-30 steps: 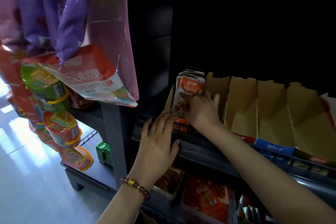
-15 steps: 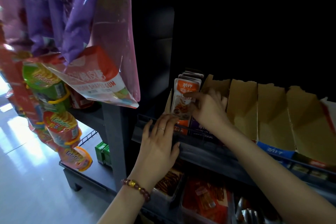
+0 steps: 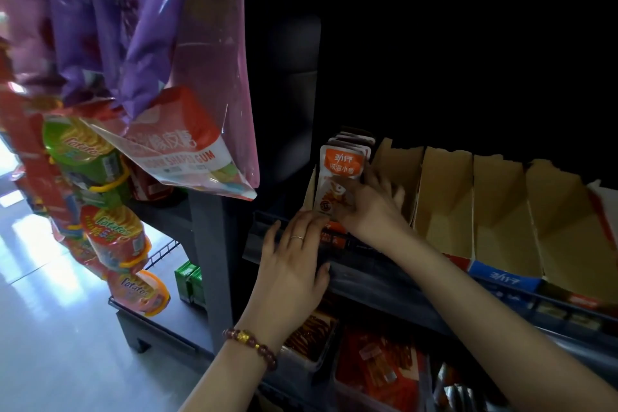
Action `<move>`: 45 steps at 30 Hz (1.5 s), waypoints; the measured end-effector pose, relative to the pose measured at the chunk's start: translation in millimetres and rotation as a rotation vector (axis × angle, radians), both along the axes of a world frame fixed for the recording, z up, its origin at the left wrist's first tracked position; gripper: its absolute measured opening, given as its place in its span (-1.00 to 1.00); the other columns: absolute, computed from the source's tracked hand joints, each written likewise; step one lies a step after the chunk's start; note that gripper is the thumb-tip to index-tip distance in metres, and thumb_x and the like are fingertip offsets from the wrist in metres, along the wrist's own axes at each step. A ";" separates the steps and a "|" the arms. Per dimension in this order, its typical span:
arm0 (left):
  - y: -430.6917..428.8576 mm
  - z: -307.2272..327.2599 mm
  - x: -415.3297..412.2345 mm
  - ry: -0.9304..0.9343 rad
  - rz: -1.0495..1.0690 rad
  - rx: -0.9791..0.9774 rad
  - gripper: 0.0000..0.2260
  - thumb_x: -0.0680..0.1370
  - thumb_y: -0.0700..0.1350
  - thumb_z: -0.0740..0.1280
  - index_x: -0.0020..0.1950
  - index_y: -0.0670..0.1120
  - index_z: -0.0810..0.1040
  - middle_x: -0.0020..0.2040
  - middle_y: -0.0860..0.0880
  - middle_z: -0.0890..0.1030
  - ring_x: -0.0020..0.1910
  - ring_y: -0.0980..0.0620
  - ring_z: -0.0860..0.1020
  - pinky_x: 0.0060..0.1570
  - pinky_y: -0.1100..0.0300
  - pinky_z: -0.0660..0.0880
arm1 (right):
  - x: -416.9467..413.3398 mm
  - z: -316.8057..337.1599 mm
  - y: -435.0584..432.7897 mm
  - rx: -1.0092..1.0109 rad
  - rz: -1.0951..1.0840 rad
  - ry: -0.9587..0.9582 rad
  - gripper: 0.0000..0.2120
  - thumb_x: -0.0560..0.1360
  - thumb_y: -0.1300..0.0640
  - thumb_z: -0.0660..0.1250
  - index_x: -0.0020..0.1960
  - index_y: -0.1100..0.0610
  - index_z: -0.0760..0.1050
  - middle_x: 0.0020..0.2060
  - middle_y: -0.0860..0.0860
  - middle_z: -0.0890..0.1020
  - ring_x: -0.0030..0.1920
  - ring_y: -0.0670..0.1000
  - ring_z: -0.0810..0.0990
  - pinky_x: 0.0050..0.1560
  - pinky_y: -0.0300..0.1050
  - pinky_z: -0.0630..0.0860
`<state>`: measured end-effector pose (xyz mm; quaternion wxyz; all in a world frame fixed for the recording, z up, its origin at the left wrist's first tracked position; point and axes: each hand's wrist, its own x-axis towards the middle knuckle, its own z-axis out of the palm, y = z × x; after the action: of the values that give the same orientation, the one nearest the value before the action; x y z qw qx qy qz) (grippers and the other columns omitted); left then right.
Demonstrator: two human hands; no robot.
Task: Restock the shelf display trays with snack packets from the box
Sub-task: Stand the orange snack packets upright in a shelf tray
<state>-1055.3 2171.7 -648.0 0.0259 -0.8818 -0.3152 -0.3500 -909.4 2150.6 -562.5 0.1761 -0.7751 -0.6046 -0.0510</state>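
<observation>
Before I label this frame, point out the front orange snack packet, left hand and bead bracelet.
front orange snack packet [image 3: 341, 162]: head view, orange label.
left hand [image 3: 290, 269]: head view, its back.
bead bracelet [image 3: 243, 335]: head view, gold bead.

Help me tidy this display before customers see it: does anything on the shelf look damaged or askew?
Yes. The cardboard trays have ragged, torn top edges, and those right of the packets look empty. The orange snack packets, held by the right hand, stand fairly straight in the leftmost tray.
</observation>
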 end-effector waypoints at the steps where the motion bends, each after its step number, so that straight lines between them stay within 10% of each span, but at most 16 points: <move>1: -0.1 0.3 -0.2 -0.001 0.000 0.000 -0.47 0.44 0.01 0.13 0.41 -0.08 0.32 0.37 -0.06 0.42 0.41 0.04 0.28 0.39 -0.01 0.11 | -0.7 -0.4 -2.3 0.019 0.000 0.007 -0.55 0.54 -0.07 0.22 0.42 -0.18 0.27 0.53 0.06 0.02 0.50 0.11 -0.07 0.40 0.06 -0.07; 8: 1.4 10.8 -19.6 0.090 -0.019 0.019 -0.47 0.46 -0.01 0.14 0.44 -0.08 0.36 0.42 -0.05 0.41 0.41 -0.01 0.35 0.37 0.06 0.15 | -5.0 2.5 -33.2 0.112 -0.011 0.019 -0.62 0.53 0.01 0.25 0.34 -0.03 0.41 0.34 0.11 0.31 0.39 0.11 0.15 0.35 -0.02 0.11; 13: -12.9 13.2 -53.5 0.105 -0.127 0.129 -0.64 0.51 -0.08 0.16 0.24 -0.12 0.55 0.23 -0.07 0.58 0.18 -0.01 0.50 0.20 0.11 0.31 | -7.8 -8.0 -67.7 0.340 0.402 -0.056 -0.82 0.51 0.21 0.23 0.05 0.15 0.57 0.05 0.03 0.56 0.10 0.05 0.51 0.15 0.05 0.43; 17: -50.2 5.6 -89.2 0.187 -0.247 0.145 -0.76 0.52 -0.14 0.17 -0.04 -0.13 0.63 -0.13 -0.05 0.64 -0.20 -0.04 0.56 -0.13 0.16 0.38 | -23.5 -32.2 -102.4 0.137 0.721 -0.316 -0.75 0.49 0.13 0.15 -0.01 0.09 0.59 -0.13 -0.05 0.63 -0.11 -0.04 0.58 -0.02 -0.14 0.42; 21: -90.3 -13.4 -122.7 0.280 -0.308 0.070 -0.79 0.51 -0.13 0.19 -0.08 -0.12 0.62 -0.23 -0.02 0.60 -0.37 -0.05 0.51 -0.37 0.13 0.38 | -58.3 -84.2 -130.4 -0.117 0.763 -0.066 -0.80 0.49 0.14 0.19 -0.02 0.03 0.58 -0.12 -0.10 0.66 -0.13 -0.05 0.61 -0.14 -0.07 0.53; 31: -130.4 -135.4 -209.8 0.599 -0.231 -0.358 -0.73 0.50 -0.05 0.10 -0.16 -0.10 0.57 -0.40 -0.02 0.54 -0.51 -0.10 0.50 -0.52 0.16 0.40 | -108.1 -250.9 -164.4 -0.694 0.515 0.604 -0.80 0.52 0.32 0.21 -0.04 0.19 0.61 -0.26 -0.07 0.62 -0.30 -0.30 0.52 -0.26 -0.45 0.35; 35: -128.1 -166.3 -240.1 0.618 -0.163 -0.440 -0.66 0.51 -0.02 0.04 -0.17 -0.08 0.58 -0.44 0.02 0.53 -0.54 -0.04 0.50 -0.56 0.17 0.42 | -105.0 -329.3 -171.0 -0.825 0.302 0.703 -0.81 0.54 0.34 0.21 0.04 0.27 0.58 0.02 0.10 0.64 0.01 -0.05 0.58 0.07 -0.20 0.46; 40: -119.2 -174.8 -246.5 0.574 -0.132 -0.469 -0.60 0.48 0.01 -0.02 -0.19 -0.08 0.58 -0.40 -0.01 0.56 -0.50 -0.09 0.52 -0.52 0.19 0.34 | -127.4 -384.4 -151.9 -0.822 0.110 0.742 -0.82 0.52 0.36 0.24 0.07 0.24 0.55 -0.09 0.14 0.58 -0.20 0.14 0.53 -0.28 -0.17 0.46; 45: -111.3 -171.1 -244.2 0.535 -0.149 -0.453 -0.57 0.48 0.01 -0.06 -0.12 -0.09 0.59 -0.30 -0.04 0.61 -0.42 -0.12 0.55 -0.45 0.18 0.34 | -163.3 -412.2 -114.8 -0.629 -0.368 1.143 -0.66 0.55 0.36 0.22 0.31 0.23 0.46 0.35 0.12 0.43 0.26 0.15 0.48 -0.08 -0.36 0.43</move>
<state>-1299.5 2060.4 -819.1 -0.1142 -0.9462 -0.3014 -0.0290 -1072.7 2035.8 -974.6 0.2227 -0.7847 -0.2608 0.5163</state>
